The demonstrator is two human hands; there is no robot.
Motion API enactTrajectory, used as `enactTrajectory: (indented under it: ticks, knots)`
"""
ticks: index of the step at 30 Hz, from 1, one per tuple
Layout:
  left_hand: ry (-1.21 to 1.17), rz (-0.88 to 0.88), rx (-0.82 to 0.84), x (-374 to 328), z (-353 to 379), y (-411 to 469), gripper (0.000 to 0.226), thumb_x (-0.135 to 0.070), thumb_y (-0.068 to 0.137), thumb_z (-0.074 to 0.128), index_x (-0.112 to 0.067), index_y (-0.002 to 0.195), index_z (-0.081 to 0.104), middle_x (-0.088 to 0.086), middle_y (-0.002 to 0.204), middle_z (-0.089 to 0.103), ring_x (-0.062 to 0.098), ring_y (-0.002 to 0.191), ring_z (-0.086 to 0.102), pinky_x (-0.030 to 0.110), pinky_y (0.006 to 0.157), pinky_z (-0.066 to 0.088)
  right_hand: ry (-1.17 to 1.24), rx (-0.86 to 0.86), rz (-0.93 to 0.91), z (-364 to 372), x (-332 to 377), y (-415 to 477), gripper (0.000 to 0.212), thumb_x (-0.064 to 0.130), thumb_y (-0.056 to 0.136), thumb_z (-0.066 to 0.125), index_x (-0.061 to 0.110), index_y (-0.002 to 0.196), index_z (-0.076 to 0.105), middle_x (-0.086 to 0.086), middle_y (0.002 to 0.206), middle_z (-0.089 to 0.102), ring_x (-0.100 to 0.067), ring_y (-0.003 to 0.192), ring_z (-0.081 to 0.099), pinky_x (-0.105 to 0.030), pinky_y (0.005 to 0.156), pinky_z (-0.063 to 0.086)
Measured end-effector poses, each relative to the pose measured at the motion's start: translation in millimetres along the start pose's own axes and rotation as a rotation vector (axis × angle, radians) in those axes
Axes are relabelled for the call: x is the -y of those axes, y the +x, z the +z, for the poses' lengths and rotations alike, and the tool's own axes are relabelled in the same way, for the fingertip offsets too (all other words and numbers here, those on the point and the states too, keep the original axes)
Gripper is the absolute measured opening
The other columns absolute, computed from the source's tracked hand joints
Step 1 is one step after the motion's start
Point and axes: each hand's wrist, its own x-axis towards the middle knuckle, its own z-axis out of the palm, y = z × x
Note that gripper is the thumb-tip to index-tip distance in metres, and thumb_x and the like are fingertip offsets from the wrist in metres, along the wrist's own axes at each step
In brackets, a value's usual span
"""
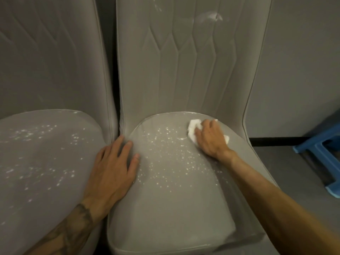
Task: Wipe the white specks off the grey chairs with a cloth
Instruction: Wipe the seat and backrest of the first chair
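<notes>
Two grey padded chairs stand side by side. The right chair's seat [165, 203] carries a scatter of white specks [165, 155] across its middle. My right hand [211, 138] presses a crumpled white cloth [193, 127] onto the seat's far right part, fingers curled over it. My left hand [112, 168] lies flat with straight fingers on the seat's left edge, in the gap between the chairs. The left chair's seat [46, 190] also bears white specks [46, 157]. A white smear [214, 16] marks the right chair's backrest near the top.
A grey wall [303, 70] with a black skirting strip stands behind the chairs on the right. A blue plastic stool [320, 150] sits on the grey floor at the far right.
</notes>
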Motion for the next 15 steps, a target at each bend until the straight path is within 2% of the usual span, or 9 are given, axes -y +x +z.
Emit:
enactTrajectory:
  ticks: [1,3,6,8,9,11,13,15]
  knots:
    - [-0.006,-0.003,-0.004,0.5,-0.1,-0.3,0.068,-0.054,0.104,0.022,-0.014,0.150,0.050,0.012,0.163,0.041,0.029,0.146,0.043,0.045,0.123,0.029,0.071,0.003,-0.085,3.3,6.5,-6.6,0.031,0.027,0.105,0.037,0.001,0.113,0.051,-0.020,0.113,0.053,-0.034,0.098,0.047,-0.043,0.091,0.035]
    - [-0.018,-0.004,-0.011,0.3,-0.2,-0.1,0.067,-0.054,0.105,0.023,-0.014,0.151,0.050,0.011,0.163,0.040,0.028,0.146,0.043,0.044,0.123,0.028,0.129,0.031,-0.137,-0.4,-2.1,-13.2,0.029,0.034,0.105,0.038,0.008,0.110,0.049,-0.014,0.109,0.052,-0.029,0.093,0.048,-0.039,0.088,0.037]
    - [-0.008,0.001,-0.018,-0.4,0.3,0.0,0.065,-0.052,0.105,0.024,-0.014,0.150,0.051,0.012,0.163,0.041,0.027,0.146,0.043,0.044,0.122,0.029,0.026,0.045,0.047,-10.6,-29.2,9.5,0.035,0.031,0.105,0.036,0.001,0.118,0.049,-0.020,0.119,0.052,-0.035,0.104,0.048,-0.042,0.095,0.036]
    - [0.000,0.009,-0.030,-0.4,1.9,2.0,0.063,-0.050,0.105,0.025,-0.013,0.148,0.053,0.013,0.160,0.044,0.028,0.144,0.045,0.045,0.120,0.032,-0.090,0.028,0.157,-8.3,-22.9,22.8,0.039,0.027,0.106,0.032,-0.004,0.124,0.047,-0.026,0.124,0.050,-0.040,0.112,0.046,-0.046,0.099,0.032]
    - [-0.001,0.007,-0.035,0.0,2.4,2.4,0.062,-0.049,0.105,0.026,-0.013,0.147,0.053,0.014,0.159,0.045,0.029,0.143,0.046,0.045,0.119,0.033,-0.088,0.029,0.120,-5.2,-9.3,24.1,0.039,0.026,0.106,0.032,-0.006,0.124,0.047,-0.027,0.123,0.050,-0.041,0.112,0.046,-0.047,0.100,0.031]
    - [0.004,0.004,-0.039,1.3,2.9,1.6,0.061,-0.049,0.105,0.026,-0.013,0.147,0.053,0.013,0.159,0.045,0.028,0.142,0.046,0.045,0.119,0.034,-0.003,0.025,-0.065,9.2,16.3,13.9,0.035,0.026,0.105,0.035,-0.004,0.116,0.050,-0.026,0.116,0.052,-0.039,0.104,0.048,-0.048,0.095,0.034]
    - [0.009,0.007,-0.042,2.4,3.4,1.7,0.061,-0.049,0.106,0.026,-0.013,0.147,0.053,0.012,0.159,0.046,0.028,0.142,0.046,0.044,0.119,0.033,0.082,0.027,-0.207,12.7,20.3,-0.7,0.029,0.031,0.105,0.038,0.004,0.107,0.050,-0.018,0.107,0.053,-0.032,0.094,0.048,-0.041,0.089,0.036]
    - [0.008,0.011,-0.038,3.0,4.0,1.4,0.062,-0.049,0.106,0.026,-0.013,0.148,0.053,0.013,0.160,0.045,0.027,0.143,0.046,0.044,0.120,0.032,0.125,0.029,-0.171,1.1,2.9,0.0,0.028,0.032,0.105,0.038,0.006,0.107,0.050,-0.016,0.107,0.052,-0.026,0.091,0.045,-0.035,0.088,0.033]
